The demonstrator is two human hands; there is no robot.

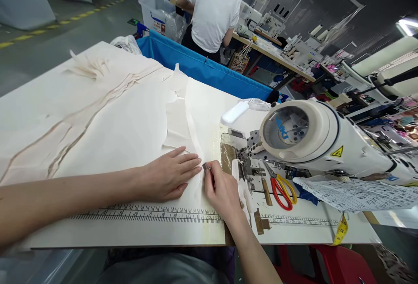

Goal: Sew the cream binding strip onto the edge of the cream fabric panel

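My left hand lies flat on a strip of cream fabric, fingers stretched out to the right. Close beside its fingertips, my right hand is closed around a small dark grey tool. Only the tool's tip shows, at the edge of the fabric; the rest is hidden in my fingers, so I cannot tell its kind. Just right of that hand stands a white sewing machine. More cream fabric pieces are spread over the left of the white table.
Red-and-yellow-handled scissors and a wooden-handled tool lie by the machine. A printed sheet juts out at right. Behind the table hangs a blue cloth trough; a person in white works beyond it. A ruler strip runs along the front.
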